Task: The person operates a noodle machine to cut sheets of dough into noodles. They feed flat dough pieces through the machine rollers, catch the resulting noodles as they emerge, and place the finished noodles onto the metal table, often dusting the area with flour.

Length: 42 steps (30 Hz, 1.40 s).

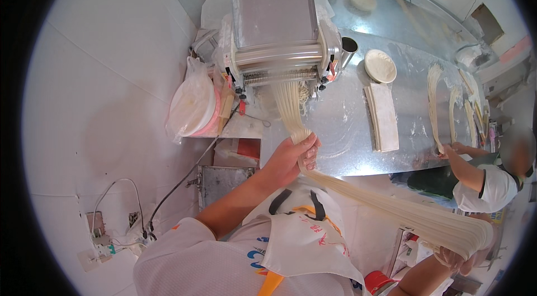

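Head view caught me apparently drawing off noodles (pixel 391 205), my left hand (pixel 297 155) gripping them by the surface's (pixel 347 128) near-left corner, my right hand (pixel 454 260) holding their far end past its near edge, and the next move likely needed even tension.

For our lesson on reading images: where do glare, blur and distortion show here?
Head view: white glare near the front edge of the metal table; head view: its far edge bows, black rimming the round image; head view: the co-worker's head is blurred, the noodles sharper.
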Motion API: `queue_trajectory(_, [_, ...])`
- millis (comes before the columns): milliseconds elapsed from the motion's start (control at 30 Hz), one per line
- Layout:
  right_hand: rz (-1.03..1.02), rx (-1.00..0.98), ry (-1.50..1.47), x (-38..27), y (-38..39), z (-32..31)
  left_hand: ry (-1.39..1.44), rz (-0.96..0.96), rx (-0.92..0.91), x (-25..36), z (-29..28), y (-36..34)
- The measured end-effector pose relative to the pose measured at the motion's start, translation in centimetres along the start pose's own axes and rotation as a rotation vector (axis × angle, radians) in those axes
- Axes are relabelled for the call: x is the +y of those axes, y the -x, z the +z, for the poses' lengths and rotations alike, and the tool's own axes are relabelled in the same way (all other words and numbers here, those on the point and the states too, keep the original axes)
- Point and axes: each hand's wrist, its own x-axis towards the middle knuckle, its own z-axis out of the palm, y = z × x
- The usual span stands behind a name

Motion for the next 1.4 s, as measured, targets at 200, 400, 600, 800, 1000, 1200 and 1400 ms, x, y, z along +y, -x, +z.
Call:
queue_trajectory(200, [0.082, -0.034, -0.144, 0.6, 0.2, -0.1, -0.009, -0.001, 0.010, 0.1, 0.5, 0.3])
queue_trajectory(400, [0.147, -0.078, -0.249, 0.6, 0.6, -0.5, -0.005, -0.011, 0.000, -0.1, 0.1, 0.2])
queue_trajectory(600, [0.213, -0.149, -0.359, 0.7, 1.2, -0.8, -0.007, -0.018, -0.017, -0.2, 0.1, 0.1])
queue_trajectory(800, [0.308, -0.261, -0.606, 0.7, 1.9, -1.3, -0.008, -0.003, -0.024, -0.1, 0.3, 0.2])
queue_trajectory(1000, [0.548, 0.101, -0.477, 2.0, 1.3, 0.6, -0.005, -0.007, -0.045, 0.2, 0.9, 0.2])
queue_trajectory(1200, [0.663, 0.153, -0.602, -1.0, -1.1, -0.1, 0.022, -0.036, -0.044, 0.9, 2.0, 0.3])
queue_trajectory(1400, [0.491, 0.131, -0.481, 0.9, 0.0, 0.5, -0.004, -0.015, -0.095, 1.4, 3.7, 0.4])
